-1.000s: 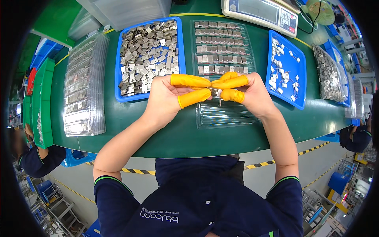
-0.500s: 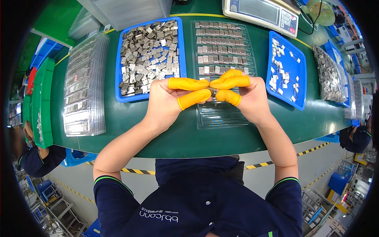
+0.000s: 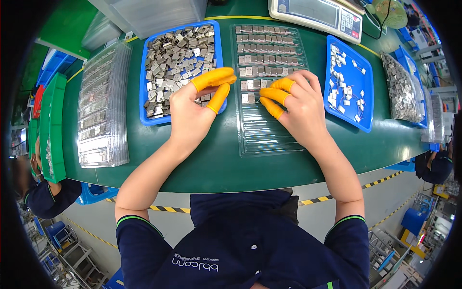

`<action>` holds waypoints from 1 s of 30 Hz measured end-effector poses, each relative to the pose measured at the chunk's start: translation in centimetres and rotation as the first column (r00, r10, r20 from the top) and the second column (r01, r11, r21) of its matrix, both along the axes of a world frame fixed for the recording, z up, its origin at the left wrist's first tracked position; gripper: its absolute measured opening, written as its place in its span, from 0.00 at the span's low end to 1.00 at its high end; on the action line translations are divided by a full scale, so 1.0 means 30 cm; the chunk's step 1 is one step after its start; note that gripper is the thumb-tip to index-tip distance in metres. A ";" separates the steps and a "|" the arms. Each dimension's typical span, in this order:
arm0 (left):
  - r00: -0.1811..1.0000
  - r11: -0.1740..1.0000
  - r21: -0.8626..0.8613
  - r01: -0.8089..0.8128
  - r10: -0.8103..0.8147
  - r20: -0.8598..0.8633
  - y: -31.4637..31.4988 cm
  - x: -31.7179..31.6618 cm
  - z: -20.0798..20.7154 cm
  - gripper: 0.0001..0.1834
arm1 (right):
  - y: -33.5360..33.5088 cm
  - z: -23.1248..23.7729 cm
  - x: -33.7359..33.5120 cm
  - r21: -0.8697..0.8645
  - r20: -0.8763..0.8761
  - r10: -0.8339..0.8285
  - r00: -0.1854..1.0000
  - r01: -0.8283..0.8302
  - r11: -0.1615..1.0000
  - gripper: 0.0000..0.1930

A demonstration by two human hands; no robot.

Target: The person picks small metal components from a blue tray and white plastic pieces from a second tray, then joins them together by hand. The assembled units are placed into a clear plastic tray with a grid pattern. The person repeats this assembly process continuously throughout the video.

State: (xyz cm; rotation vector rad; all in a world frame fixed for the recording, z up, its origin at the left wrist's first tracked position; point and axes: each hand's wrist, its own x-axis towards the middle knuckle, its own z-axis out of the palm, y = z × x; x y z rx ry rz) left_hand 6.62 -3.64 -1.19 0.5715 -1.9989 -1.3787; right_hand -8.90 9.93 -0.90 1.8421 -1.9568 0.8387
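My right hand (image 3: pixel 301 103), with yellow finger cots, is over the clear blister tray (image 3: pixel 269 139). Its fingertips are pinched at a silvery metal USB plug (image 3: pixel 257 98) in the lowest filled row, partly hidden by the fingers. Beside that piece lies another USB plug (image 3: pixel 247 98). Several fuller rows of them run up the tray. My left hand (image 3: pixel 195 106), also in yellow cots, hovers at the right rim of a blue tray (image 3: pixel 143 91) heaped with loose metal USB plugs (image 3: pixel 178 67). Its thumb and finger tips come together, with no part visible between them.
Stacked clear blister trays (image 3: pixel 103 111) stand on the left by a green bin (image 3: pixel 53 125). To the right are a blue tray (image 3: pixel 356 113) of small white wired parts and a bag of metal pieces (image 3: pixel 399 91). A scale (image 3: pixel 317 17) sits at the back.
My hands have parted from their meeting point above the blister tray. The left moved left to the blue tray's edge; the right came down onto the lowest filled row.
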 end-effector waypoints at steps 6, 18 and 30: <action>0.994 0.994 -0.103 -0.044 0.054 0.099 -0.029 0.011 -0.015 0.09 | 0.001 -0.025 0.008 0.062 -0.051 0.034 0.998 -0.031 0.998 0.08; 0.992 0.911 -0.411 -0.031 0.079 0.102 -0.059 0.012 -0.001 0.12 | 0.006 -0.038 0.008 0.128 -0.006 0.053 0.999 -0.052 0.990 0.10; 0.958 0.476 -0.865 -0.156 0.285 -0.016 -0.209 0.010 0.006 0.11 | 0.089 0.047 -0.248 0.134 0.110 -0.525 0.844 0.511 0.849 0.11</action>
